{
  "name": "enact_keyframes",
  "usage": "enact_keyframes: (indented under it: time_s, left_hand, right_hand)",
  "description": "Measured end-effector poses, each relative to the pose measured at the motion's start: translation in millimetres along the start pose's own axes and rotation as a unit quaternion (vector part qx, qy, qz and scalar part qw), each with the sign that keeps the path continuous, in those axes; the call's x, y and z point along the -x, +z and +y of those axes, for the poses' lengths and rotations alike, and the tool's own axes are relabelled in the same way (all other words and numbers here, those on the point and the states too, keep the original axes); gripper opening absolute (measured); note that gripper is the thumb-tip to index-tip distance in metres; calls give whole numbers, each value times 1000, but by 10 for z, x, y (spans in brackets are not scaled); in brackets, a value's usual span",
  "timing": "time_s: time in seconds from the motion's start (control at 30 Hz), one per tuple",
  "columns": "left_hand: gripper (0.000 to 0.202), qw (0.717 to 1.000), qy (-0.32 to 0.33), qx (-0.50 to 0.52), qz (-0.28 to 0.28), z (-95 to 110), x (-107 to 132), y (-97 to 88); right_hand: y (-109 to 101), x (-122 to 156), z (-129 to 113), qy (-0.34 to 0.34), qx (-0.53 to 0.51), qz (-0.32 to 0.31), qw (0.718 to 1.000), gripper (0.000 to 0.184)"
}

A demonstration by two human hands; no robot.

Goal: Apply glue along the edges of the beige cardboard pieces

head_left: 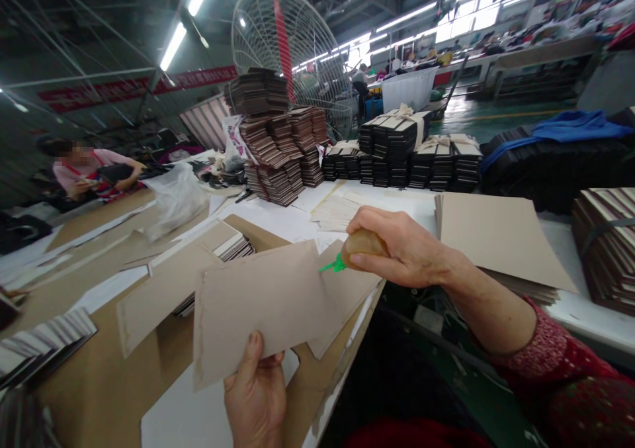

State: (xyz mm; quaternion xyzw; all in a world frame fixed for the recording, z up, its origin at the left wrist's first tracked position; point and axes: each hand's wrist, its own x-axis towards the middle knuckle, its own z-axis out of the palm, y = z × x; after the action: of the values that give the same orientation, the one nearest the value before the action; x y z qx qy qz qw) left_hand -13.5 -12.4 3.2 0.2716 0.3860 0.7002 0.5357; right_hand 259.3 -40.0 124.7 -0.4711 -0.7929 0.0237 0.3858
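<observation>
My left hand (258,388) grips a beige cardboard panel (258,309) by its near edge, thumb on top and fingers beneath. A glossy line runs along the panel's left and top edges. In my right hand (397,243) is a squeeze bottle (364,246), amber in colour, with a green nozzle (333,265). Its tip points left at the panel's upper right edge; whether it touches I cannot tell. Another beige panel (347,296) lies behind on the right. To the left, a further panel (159,296) rests against a stack of thin pieces (233,246).
Bundled brown pieces (275,143) and black ones (389,140) stand at the back, before a large fan (292,51). A stack of beige sheets (496,236) lies right. A clear plastic bag (178,196) sits left. Another person (94,170) works at the far left.
</observation>
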Motion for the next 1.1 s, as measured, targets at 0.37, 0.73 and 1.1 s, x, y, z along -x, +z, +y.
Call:
enact_keyframes:
  time_s: [0.37,0.73,1.1]
  left_hand:
    - [58,1000,-10,1,10,8,-23,-39]
    - [57,1000,-8,8,10,1,-36,-31]
    - [55,1000,-9,12,16,22,-47,-26]
  right_hand:
    - [69,41,23,-29,0,12,1000,30]
    - [91,50,13,-41,-6,11,999,30]
    - [59,185,-73,-27,-44,-96,994,29]
